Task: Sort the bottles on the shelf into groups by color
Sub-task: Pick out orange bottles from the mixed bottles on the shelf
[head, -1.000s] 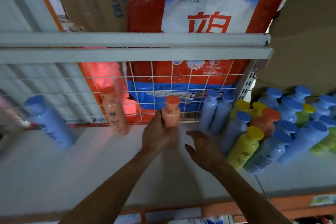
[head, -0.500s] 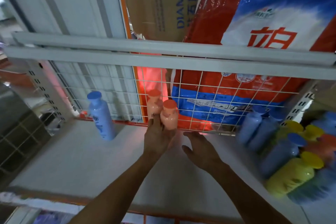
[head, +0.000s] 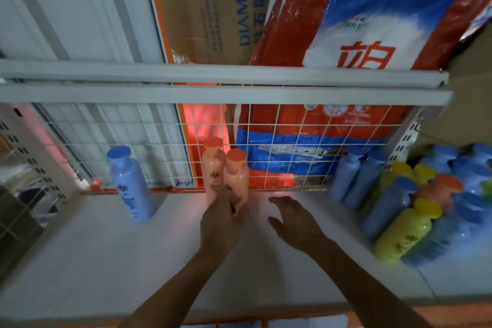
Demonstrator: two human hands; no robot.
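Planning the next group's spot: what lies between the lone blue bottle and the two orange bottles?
Only bare shelf, seen in the head view.

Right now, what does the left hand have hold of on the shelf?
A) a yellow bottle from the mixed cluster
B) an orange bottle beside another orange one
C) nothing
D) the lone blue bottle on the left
B: the left hand grips the base of an orange bottle standing right beside the second orange bottle, while the right hand hovers open.

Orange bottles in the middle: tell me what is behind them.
The wire grid stands right behind the orange bottles; through it, a red-and-blue sack. The left hand covers their bases.
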